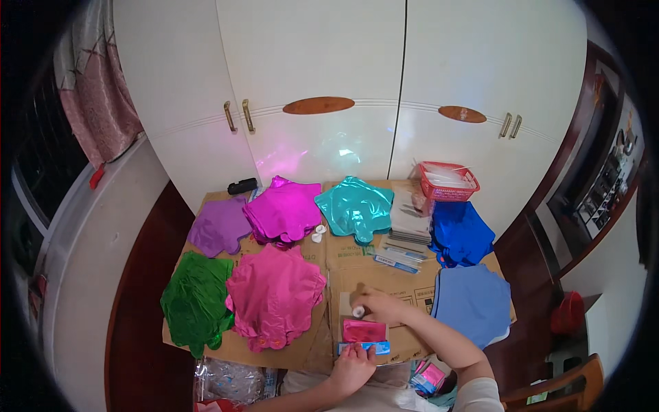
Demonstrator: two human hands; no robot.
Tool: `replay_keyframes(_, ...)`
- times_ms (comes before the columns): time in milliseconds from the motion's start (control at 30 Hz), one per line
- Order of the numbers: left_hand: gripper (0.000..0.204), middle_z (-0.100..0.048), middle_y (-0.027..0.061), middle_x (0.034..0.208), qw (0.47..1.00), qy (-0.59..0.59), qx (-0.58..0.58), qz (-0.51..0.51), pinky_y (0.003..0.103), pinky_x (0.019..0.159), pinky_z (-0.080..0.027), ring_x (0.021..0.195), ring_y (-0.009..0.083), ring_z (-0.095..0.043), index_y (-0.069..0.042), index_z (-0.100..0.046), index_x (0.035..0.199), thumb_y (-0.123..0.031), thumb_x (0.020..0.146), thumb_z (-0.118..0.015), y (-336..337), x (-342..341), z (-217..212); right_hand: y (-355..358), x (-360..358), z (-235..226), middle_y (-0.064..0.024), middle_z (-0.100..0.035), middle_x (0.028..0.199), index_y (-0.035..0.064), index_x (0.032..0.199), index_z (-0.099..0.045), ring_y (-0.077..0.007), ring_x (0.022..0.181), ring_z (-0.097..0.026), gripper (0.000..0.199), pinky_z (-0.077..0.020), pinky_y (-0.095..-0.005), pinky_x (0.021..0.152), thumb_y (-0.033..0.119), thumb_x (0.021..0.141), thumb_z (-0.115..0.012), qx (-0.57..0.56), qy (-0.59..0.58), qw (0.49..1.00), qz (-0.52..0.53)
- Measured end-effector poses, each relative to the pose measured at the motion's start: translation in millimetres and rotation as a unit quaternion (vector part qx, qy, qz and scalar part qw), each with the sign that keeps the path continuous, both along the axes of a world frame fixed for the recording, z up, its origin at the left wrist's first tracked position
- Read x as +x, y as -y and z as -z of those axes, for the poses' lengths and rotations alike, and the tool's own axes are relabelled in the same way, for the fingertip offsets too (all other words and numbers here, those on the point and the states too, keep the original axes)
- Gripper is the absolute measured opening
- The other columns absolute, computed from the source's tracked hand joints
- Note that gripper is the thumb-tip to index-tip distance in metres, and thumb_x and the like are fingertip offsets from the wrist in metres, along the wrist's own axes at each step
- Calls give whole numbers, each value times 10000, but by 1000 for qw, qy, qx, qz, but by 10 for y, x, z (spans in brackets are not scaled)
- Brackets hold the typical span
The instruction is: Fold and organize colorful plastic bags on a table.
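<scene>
My right hand (379,304) is closed round a small white roll (358,312), which looks like a roll of tape. Just below it lies a flat, folded piece of shiny pink foil (365,331) on a grey card (345,302). Along the near end of the foil runs a blue-and-white printed packet strip (371,348). My left hand (353,365) has its bent fingers pressed on that strip, at the near edge of the cardboard.
Stacks of flat star-shaped foil balloons cover the cardboard (357,264): green (197,300), pink (274,299), purple (220,226), magenta (281,209), teal (355,207), blue (460,233) and light blue (473,302). A red basket (448,194) stands behind grey-white sleeves (410,223).
</scene>
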State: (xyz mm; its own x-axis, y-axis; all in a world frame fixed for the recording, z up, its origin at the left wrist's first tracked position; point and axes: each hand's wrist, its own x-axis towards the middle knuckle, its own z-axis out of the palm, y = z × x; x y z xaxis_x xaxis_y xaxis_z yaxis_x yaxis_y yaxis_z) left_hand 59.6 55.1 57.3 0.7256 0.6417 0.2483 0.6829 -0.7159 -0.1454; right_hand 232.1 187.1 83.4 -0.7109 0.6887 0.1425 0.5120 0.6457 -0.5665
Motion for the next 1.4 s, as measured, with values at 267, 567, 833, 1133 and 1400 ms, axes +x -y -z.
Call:
replay_keyframes(267, 367, -633, 263, 939, 1000, 6, 12, -2, 358, 779, -533, 773, 286, -665, -57, -650, 1100, -165, 770, -533, 5, -16, 0, 33, -20, -164, -157, -664, 920, 6, 953, -650, -322, 837, -626, 232, -490, -383, 749, 223, 889, -598, -217, 101, 971, -17)
replay_keyframes(567, 334, -629, 220, 874, 999, 35, 14, 31, 356, 705, -537, 721, 273, -649, -76, -611, 1062, -179, 749, -553, -43, -18, -119, 28, 96, 170, -116, -661, 884, 15, 941, -626, -227, 789, -632, 224, -486, -348, 703, 205, 833, -675, -233, -1, 972, 11)
replay_keyframes(833, 276, -614, 181, 822, 998, 4, 31, 54, 335, 617, -515, 671, 238, -620, -96, -596, 996, -184, 737, -561, -92, -21, -160, -20, -282, 297, -96, -543, 1217, 92, 1174, -576, -293, 1152, -489, 429, -406, -417, 936, 162, 758, -652, 135, 0, 991, 11)
replay_keyframes(1133, 270, -540, 60, 766, 998, 11, 52, 21, 294, 555, -477, 662, 185, -558, -133, -621, 977, -191, 714, -596, -74, 26, -209, 11, -327, 401, -71, -439, 1389, 138, 1331, -466, -289, 1326, -345, 537, -246, -508, 1107, 88, 799, -518, 183, 37, 982, -26)
replay_keyframes(1400, 244, -540, 47, 791, 991, 71, 110, 35, 264, 543, -475, 720, 176, -571, -96, -617, 943, -196, 722, -595, -113, 15, -56, 29, -333, 383, -79, -420, 1401, 143, 1334, -465, -289, 1339, -328, 545, -233, -513, 1113, 96, 795, -538, 182, 27, 983, -23)
